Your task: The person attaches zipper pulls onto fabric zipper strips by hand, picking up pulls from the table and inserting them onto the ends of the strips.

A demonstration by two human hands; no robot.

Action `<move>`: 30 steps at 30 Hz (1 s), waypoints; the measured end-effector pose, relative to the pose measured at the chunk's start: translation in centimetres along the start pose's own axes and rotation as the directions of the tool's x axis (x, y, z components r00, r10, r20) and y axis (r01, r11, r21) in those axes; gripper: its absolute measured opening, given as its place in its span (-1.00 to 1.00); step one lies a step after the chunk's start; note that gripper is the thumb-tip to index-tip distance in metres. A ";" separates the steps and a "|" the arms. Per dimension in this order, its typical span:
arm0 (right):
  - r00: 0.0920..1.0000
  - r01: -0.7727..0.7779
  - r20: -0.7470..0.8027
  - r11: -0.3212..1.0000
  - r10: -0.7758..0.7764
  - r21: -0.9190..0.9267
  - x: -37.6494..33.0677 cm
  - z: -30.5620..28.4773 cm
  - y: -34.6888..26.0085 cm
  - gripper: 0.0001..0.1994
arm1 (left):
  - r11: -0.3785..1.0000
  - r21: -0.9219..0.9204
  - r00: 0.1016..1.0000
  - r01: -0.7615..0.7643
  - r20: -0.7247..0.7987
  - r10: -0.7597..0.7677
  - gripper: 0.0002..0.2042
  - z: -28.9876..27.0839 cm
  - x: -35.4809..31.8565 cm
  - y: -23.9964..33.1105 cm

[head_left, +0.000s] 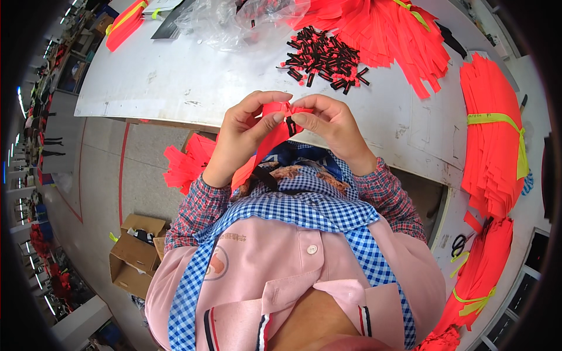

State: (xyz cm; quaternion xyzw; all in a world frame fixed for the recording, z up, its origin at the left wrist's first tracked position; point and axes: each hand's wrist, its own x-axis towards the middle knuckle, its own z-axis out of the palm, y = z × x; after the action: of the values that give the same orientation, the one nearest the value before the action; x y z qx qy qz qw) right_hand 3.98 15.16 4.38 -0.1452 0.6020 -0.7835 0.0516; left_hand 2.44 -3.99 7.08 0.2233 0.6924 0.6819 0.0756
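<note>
Our left hand (244, 124) and right hand (335, 121) both pinch the red strip (270, 143), thumbs almost meeting, at the near edge of the table (175, 96). A black tag (291, 127) hangs just under our fingertips; we cannot tell which hand grips it. To do this well, we should keep the strip untwisted, pinch close to the tag and hold it square to the strip.

We count one strip and one tag between our hands, one tag pile (328, 58) too crowded to number, at least four tied red bundles (492, 146) around the table, one loose red bunch (190, 161) by our left forearm, and one pair of scissors (460, 244).
</note>
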 end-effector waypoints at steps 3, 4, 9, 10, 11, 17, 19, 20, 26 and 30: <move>0.999 -0.022 0.038 1.000 0.022 -0.019 0.1 -0.3 0.8 -0.78 | 0.980 -0.158 0.992 0.123 0.026 -0.120 -0.73 -0.1 0.0 0.0; 0.999 -0.021 0.034 1.000 0.022 -0.017 0.1 -0.2 1.0 -0.78 | 0.958 -0.240 0.988 0.157 0.041 -0.151 -0.73 -0.2 0.0 -0.1; 0.988 -0.140 0.109 0.943 0.112 0.302 0.2 0.0 1.6 -0.80 | 0.850 -0.465 0.970 0.245 0.116 -0.216 -0.72 -0.3 0.0 -0.2; 0.988 -0.140 0.108 0.942 0.112 0.304 0.2 0.1 1.4 -0.80 | 0.838 -0.482 0.967 0.256 0.117 -0.228 -0.72 -0.3 0.0 -0.2; 0.984 -0.157 0.123 0.941 0.125 0.301 0.3 0.1 1.1 -0.80 | 0.838 -0.481 0.966 0.258 0.118 -0.230 -0.72 -0.3 0.0 -0.2; 0.969 -0.197 0.199 0.939 0.144 0.282 0.3 -0.5 1.2 -0.84 | 0.828 -0.455 0.944 0.329 0.178 -0.277 -0.74 -0.4 0.1 -0.3; 0.965 -0.212 0.215 0.932 0.151 0.295 0.2 -0.6 1.2 -0.84 | 0.844 -0.425 0.943 0.328 0.197 -0.267 -0.75 -0.5 0.1 -0.4; 0.965 -0.211 0.218 0.929 0.148 0.305 0.2 -0.6 1.3 -0.85 | 0.843 -0.425 0.943 0.329 0.199 -0.268 -0.75 -0.6 0.1 -0.6; 0.984 -0.142 0.133 0.974 0.119 0.176 0.0 -0.2 1.4 -0.84 | 0.942 -0.171 0.939 0.289 0.241 -0.244 -0.75 -1.6 0.7 0.1; 0.998 -0.046 0.034 0.996 0.049 -0.079 -0.5 0.3 0.4 -0.81 | 0.971 -0.057 0.942 0.231 0.264 -0.209 -0.79 -1.9 0.9 1.1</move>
State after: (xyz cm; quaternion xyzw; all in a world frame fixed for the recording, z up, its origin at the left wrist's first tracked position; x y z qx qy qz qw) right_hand 4.45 14.92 4.00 -0.1468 0.6344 -0.7552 0.0750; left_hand 1.08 -5.35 8.44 0.2272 0.6670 0.6641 0.2499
